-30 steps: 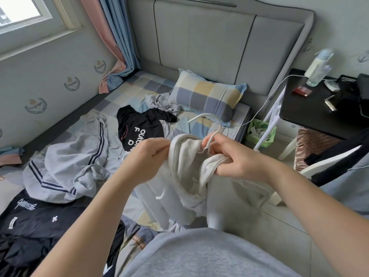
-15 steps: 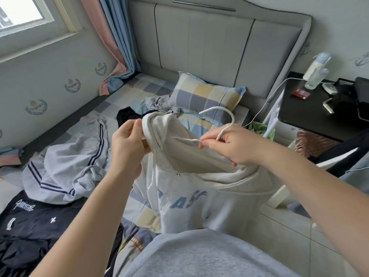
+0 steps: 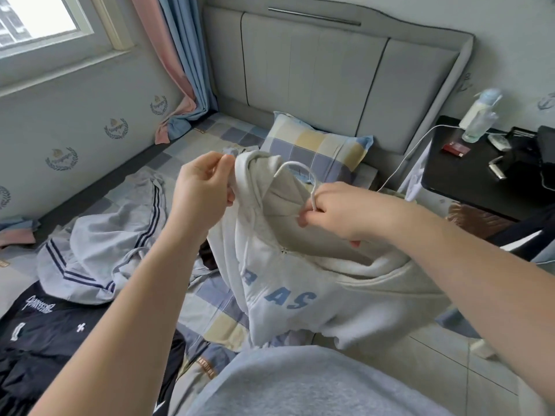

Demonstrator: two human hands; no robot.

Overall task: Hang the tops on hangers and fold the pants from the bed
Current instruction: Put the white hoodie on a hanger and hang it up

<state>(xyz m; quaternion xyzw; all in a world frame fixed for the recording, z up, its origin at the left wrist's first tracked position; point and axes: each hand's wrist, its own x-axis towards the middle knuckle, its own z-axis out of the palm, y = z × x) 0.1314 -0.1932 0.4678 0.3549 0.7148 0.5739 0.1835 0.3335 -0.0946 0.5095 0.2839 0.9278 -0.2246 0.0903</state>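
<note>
Head view: hoodie (image 3: 279,283), bunched a second earlier, had opened around the hanger (image 3: 296,164), left hand (image 3: 201,193) pinching its hood, right hand (image 3: 339,211) gripping the hanger's neck.

Left of me the bed (image 3: 231,136) is crowded with a striped grey garment (image 3: 99,253) and dark clothes (image 3: 45,325). Bare room lies toward the pillow (image 3: 315,148); the raised hoodie (image 3: 300,280) probably hides more. The black tabletop (image 3: 468,181) blocks the right.
</note>
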